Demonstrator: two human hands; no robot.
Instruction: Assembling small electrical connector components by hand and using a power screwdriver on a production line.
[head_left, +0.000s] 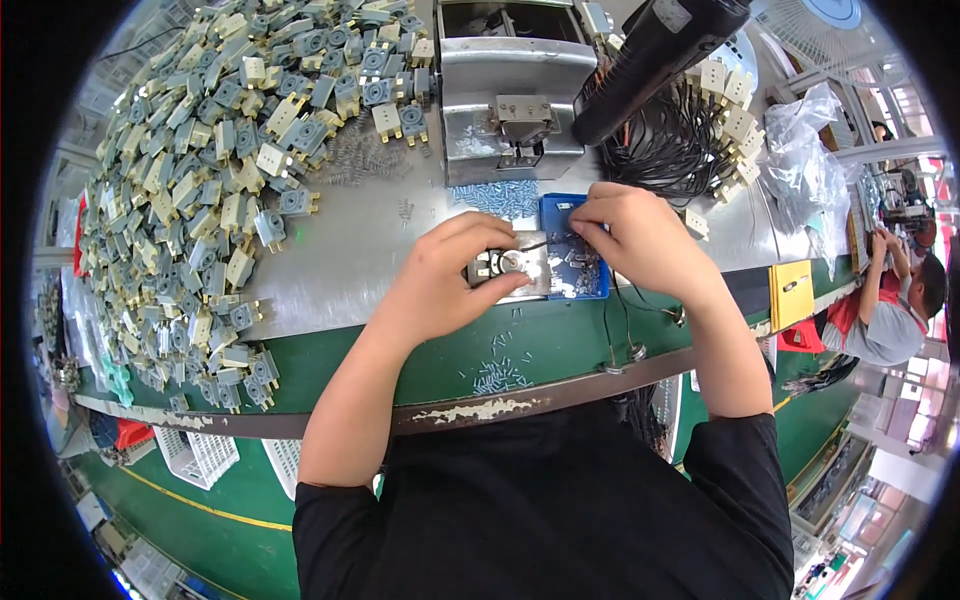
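Near the middle of the worktop [350,368], a small grey block with a shiny metal part [484,264] lies at the fingertips of the person's left hand [450,262]. This hand is gripping the block: the thumb is at its nearer side, and the bent fingers are at its farther side. Just to the right of the block there is a flat silver metal plate [537,272], and touching this, an open blue plastic tray [604,283] with many small metal pieces [572,272] inside.

The right hand [635,232] is above the tray, a little apart from the block on its right side. Its thumb and forefinger come close together beside a thin black wire [540,244], but I cannot tell whether they pinch it.

Beyond the left fingers lies a heap of small bluish screws [497,198]; another heap of silvery screws [500,378] is on the near side. To the left rises a large pile of grey and cream plastic blocks [200,190], with thin coiled springs [365,160] beside it. Behind the hands stands a grey metal fixture [515,80], and to its right lies a bundle of black cables [665,155].
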